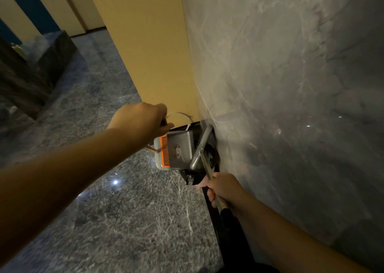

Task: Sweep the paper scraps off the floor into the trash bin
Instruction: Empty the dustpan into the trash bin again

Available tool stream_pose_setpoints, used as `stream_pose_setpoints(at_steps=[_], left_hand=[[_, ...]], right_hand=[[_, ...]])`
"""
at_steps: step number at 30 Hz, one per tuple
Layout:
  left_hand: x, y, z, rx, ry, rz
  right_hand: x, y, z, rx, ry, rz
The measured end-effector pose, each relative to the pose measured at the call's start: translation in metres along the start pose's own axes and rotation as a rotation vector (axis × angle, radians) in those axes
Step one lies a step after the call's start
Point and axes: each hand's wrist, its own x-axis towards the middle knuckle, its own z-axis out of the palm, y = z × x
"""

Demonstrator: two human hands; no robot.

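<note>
A grey dustpan (179, 149) with an orange comb edge stands on the marble floor in the corner by the wall. My left hand (139, 121) grips the top of its upright handle from above. My right hand (223, 189) grips the metal broom handle (208, 169) close to the wall. The grey broom head (201, 148) sits right of the dustpan, down against the dark skirting. No paper scraps show clearly; the dustpan's inside looks bare apart from a printed logo. A dark bin-like box (41, 73) with a clear liner stands far left.
A grey marble wall (291, 106) fills the right side. A tan panel (149, 50) stands behind the dustpan, with a white cable (185, 117) looping at its foot. Glossy grey marble floor (116, 210) stretches left and toward me.
</note>
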Motion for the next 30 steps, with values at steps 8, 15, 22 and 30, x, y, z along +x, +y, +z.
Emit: stream_pose_setpoints(at_steps=[8,15,22,30], left_hand=[[-0.021,-0.005,-0.002,-0.094,0.031,-0.122],[-0.059,-0.024,-0.008,-0.150,0.067,-0.278],[-0.129,-0.056,-0.020,-0.189,0.115,-0.508],[-0.236,-0.083,0.005,-0.285,0.047,-0.917]], right_hand=[[-0.017,-0.006,0.005,-0.212,-0.032,-0.061],[-0.028,-0.002,0.014,-0.401,-0.118,-0.065],[-0.039,0.005,0.032,-0.628,-0.233,-0.106],[-0.038,0.017,0.087,-0.779,-0.415,0.001]])
